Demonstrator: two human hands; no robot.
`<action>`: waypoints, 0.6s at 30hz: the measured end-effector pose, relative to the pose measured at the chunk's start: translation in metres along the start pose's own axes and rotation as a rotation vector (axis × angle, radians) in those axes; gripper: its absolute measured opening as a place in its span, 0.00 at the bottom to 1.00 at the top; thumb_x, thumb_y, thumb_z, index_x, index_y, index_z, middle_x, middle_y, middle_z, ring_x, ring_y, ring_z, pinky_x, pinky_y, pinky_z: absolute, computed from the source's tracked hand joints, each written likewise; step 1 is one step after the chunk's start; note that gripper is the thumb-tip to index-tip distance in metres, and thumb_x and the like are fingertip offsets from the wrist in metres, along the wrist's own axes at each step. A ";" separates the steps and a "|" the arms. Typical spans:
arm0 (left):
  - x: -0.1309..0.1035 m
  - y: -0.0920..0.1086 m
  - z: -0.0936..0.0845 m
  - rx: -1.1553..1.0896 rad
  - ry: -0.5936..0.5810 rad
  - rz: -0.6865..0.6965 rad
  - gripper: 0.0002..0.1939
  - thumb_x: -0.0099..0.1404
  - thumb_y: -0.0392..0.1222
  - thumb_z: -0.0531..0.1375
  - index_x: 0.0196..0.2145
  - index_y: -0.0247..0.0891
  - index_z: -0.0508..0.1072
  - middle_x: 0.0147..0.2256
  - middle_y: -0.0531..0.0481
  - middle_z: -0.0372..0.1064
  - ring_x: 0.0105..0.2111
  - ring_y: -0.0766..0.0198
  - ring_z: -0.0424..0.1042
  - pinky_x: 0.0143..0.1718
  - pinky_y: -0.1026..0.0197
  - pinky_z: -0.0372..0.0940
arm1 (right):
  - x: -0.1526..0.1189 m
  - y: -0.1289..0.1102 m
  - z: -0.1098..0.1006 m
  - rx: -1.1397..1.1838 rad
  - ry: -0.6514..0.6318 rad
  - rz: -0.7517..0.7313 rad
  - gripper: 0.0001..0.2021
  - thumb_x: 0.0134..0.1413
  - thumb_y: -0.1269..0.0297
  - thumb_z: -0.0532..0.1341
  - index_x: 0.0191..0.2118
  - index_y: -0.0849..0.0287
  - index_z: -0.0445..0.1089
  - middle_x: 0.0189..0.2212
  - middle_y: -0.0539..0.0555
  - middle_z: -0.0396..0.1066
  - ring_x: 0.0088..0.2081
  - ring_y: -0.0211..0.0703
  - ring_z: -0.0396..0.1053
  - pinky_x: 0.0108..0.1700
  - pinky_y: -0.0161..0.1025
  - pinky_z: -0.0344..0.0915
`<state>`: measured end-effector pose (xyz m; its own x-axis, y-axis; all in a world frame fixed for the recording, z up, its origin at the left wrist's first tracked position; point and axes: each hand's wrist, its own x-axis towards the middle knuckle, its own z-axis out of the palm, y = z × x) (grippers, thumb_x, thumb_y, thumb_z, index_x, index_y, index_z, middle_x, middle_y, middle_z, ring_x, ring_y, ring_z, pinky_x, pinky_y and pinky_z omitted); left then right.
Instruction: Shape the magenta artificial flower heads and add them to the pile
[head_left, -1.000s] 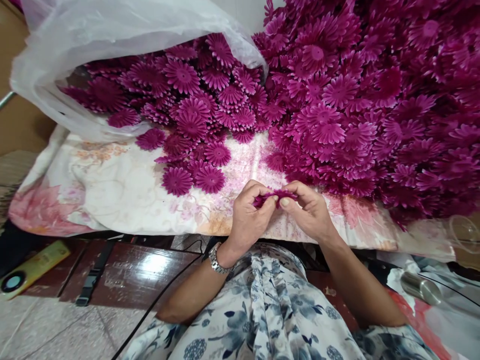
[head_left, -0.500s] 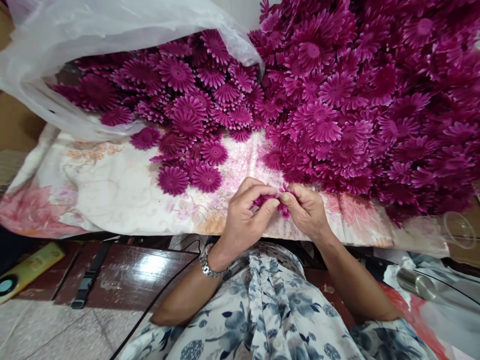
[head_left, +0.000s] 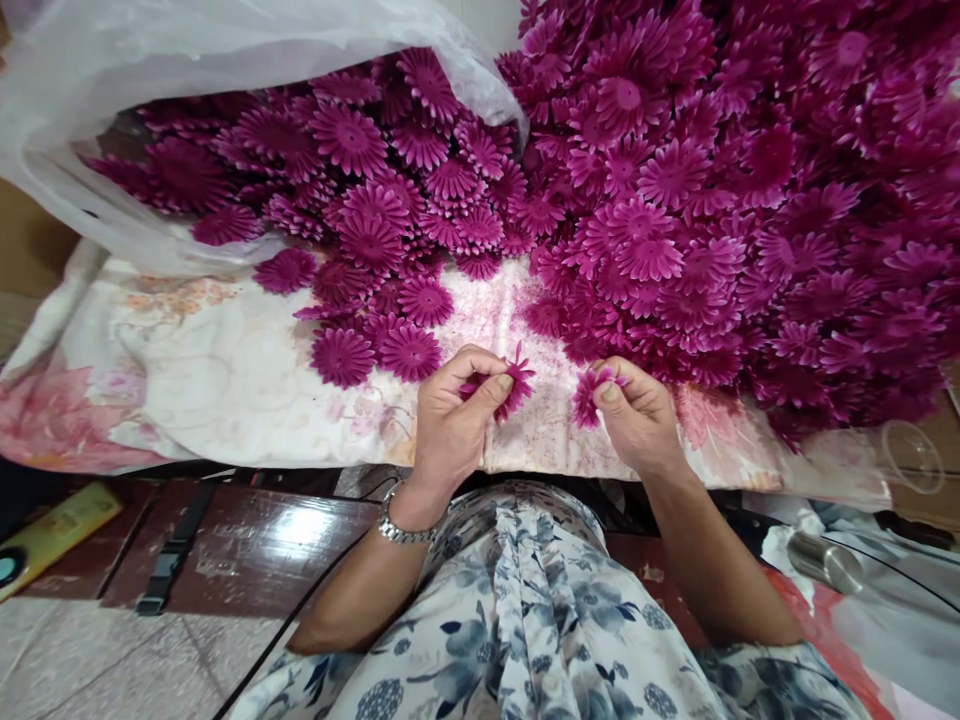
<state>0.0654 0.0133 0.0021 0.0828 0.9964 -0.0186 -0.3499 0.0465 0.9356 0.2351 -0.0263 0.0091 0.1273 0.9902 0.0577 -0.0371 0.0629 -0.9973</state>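
Observation:
Between thumb and fingers, my left hand [head_left: 461, 410] pinches a magenta flower piece [head_left: 519, 388] above the cloth. My right hand [head_left: 637, 412] is closed on another magenta flower piece [head_left: 586, 396], a short gap away to the right. Flat magenta flowers [head_left: 411, 352] lie on the cloth beyond my left hand, spilling from a pile [head_left: 375, 243] at the mouth of a clear plastic bag [head_left: 60, 100]. A large heap of layered magenta flowers [head_left: 712, 270] rises beyond my right hand.
A floral cloth [head_left: 225, 400] covers the table. Below its edge are a brown wooden bench [head_left: 247, 550] with a black strap [head_left: 171, 560], and a yellow object [head_left: 64, 535]. At right are a clear plastic cup [head_left: 913, 458] and a metal cylinder [head_left: 825, 563].
My hands have moved apart, left hand leftward and right hand slightly rightward. The flower material between them is now in two separate pieces, one in each hand.

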 end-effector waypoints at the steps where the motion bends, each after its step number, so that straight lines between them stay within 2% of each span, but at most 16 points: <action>1: -0.001 0.000 0.000 0.000 -0.026 -0.021 0.06 0.51 0.41 0.66 0.23 0.38 0.72 0.24 0.54 0.62 0.22 0.71 0.59 0.21 0.67 0.56 | 0.000 0.000 0.000 0.000 -0.024 0.013 0.12 0.50 0.54 0.63 0.27 0.56 0.64 0.22 0.46 0.61 0.24 0.32 0.57 0.26 0.32 0.58; 5: -0.005 -0.001 0.004 -0.073 -0.097 -0.144 0.07 0.53 0.41 0.65 0.23 0.38 0.71 0.21 0.55 0.60 0.19 0.72 0.57 0.17 0.68 0.53 | 0.000 -0.002 0.002 -0.040 -0.060 0.052 0.12 0.48 0.54 0.64 0.27 0.57 0.65 0.22 0.46 0.62 0.23 0.32 0.58 0.26 0.32 0.58; 10: -0.006 -0.003 0.004 -0.098 -0.082 -0.179 0.07 0.52 0.41 0.65 0.24 0.37 0.70 0.20 0.56 0.59 0.18 0.72 0.57 0.16 0.69 0.54 | -0.001 -0.007 0.003 -0.128 -0.140 0.036 0.08 0.53 0.59 0.61 0.32 0.59 0.66 0.24 0.47 0.63 0.26 0.32 0.61 0.29 0.32 0.60; 13: -0.006 -0.003 0.003 -0.035 -0.089 -0.126 0.07 0.53 0.42 0.65 0.25 0.37 0.70 0.21 0.56 0.60 0.19 0.72 0.57 0.18 0.68 0.55 | -0.002 -0.008 0.002 -0.192 -0.158 0.008 0.08 0.54 0.59 0.60 0.32 0.59 0.66 0.25 0.48 0.64 0.27 0.33 0.61 0.30 0.32 0.60; 18: -0.007 -0.006 0.002 0.085 -0.082 -0.010 0.06 0.54 0.41 0.64 0.25 0.37 0.71 0.26 0.53 0.62 0.22 0.71 0.60 0.20 0.67 0.56 | -0.003 -0.002 0.004 -0.219 -0.082 0.013 0.10 0.55 0.59 0.59 0.28 0.58 0.63 0.21 0.45 0.58 0.22 0.30 0.54 0.25 0.30 0.53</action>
<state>0.0692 0.0061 -0.0027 0.1634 0.9866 -0.0025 -0.2686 0.0470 0.9621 0.2311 -0.0289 0.0110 0.0472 0.9981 0.0394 0.1790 0.0304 -0.9834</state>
